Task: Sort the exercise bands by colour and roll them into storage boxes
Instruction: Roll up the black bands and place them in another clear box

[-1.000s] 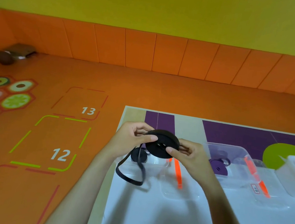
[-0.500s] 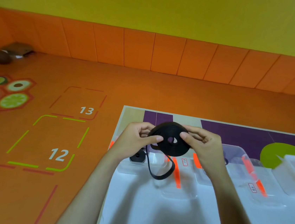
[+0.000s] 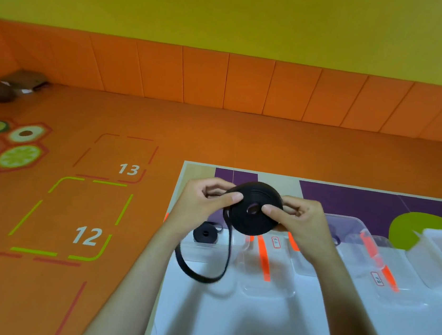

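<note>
**Black exercise band held as a roll in both hands above the table.**

The left hand (image 3: 204, 206) and right hand (image 3: 299, 223) grip the coiled black band (image 3: 253, 215) from opposite sides. Each thumb is pressed on the near face of the coil and the fingers are curled behind it. The right thumb lies just beside the centre hole. The coil is held clear of the white table (image 3: 223, 333), above the row of boxes. Its unrolled tail (image 3: 199, 275) hangs in a loop below the left hand, near the table's left edge. Directly below, a smaller black roll (image 3: 206, 234) lies inside a clear box (image 3: 198, 255). A clear lid (image 3: 266, 288) with an orange strip lies flat on the table just beside that box.
</note>
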A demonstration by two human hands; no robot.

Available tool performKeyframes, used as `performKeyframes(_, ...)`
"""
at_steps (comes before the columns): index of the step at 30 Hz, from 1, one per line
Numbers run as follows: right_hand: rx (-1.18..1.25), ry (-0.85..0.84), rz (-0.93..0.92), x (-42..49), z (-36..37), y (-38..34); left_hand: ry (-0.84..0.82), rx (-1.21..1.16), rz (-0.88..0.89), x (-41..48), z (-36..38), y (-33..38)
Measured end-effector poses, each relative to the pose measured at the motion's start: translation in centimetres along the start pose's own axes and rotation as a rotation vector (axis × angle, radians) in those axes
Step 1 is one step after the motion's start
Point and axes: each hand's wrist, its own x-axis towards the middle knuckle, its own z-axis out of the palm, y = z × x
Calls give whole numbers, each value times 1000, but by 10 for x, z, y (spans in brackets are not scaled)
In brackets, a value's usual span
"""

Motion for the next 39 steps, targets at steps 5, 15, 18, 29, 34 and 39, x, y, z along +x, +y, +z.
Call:
performKeyframes(5,93,110,51,-13,14,15,29,-27,-84,-18,5,-21)
performKeyframes(15,-195,-126,4,6,-7,-9,-53,149,-5,-10,3,4)
performKeyframes(18,-120,-58,-44,7,-2,-11,-30,86,-15,-8,1,9)
performKeyframes(29,401,327,105,-12,52,20,219,-286,-227,-21,10,-17)
performKeyframes(34,464,328,121,-24,68,35,222,-281,-208,-23,9,-21)
performKeyframes(39,212,46,196,-9,36,26,184,-146,-138,-17,-9,-23)
